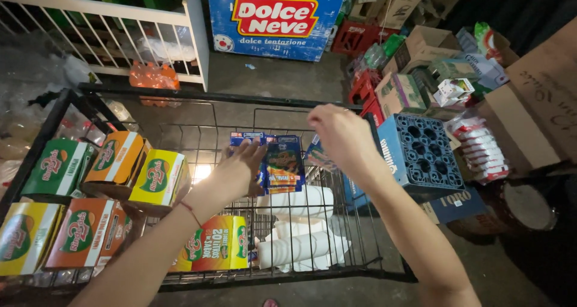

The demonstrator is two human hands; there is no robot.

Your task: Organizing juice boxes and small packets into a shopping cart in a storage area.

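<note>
Cart: black wire cart [198,97] below me, rim running left to right.
Boxes: green [57,166], orange [117,157] and yellow [157,176] cartons stand tilted along the cart's left side; more orange and yellow ones lie nearer me.
Packets: blue packets [282,163] with orange and green print stand upright against the cart's far wall, long axis vertical, faces toward me.
Cups: white stacks [300,223] lie on their sides below the packets.
Sign: big blue chest [273,18] with a red label, far wall.
Crate: blue plastic crate [421,154] tipped on its side, right of the cart.
My left hand [240,169]: fingers spread and flat, fingertips touching the packets' left edge.
My right hand [342,136]: back toward me, fingers curled downward at the packets' right edge; I cannot tell whether it grips anything.
</note>
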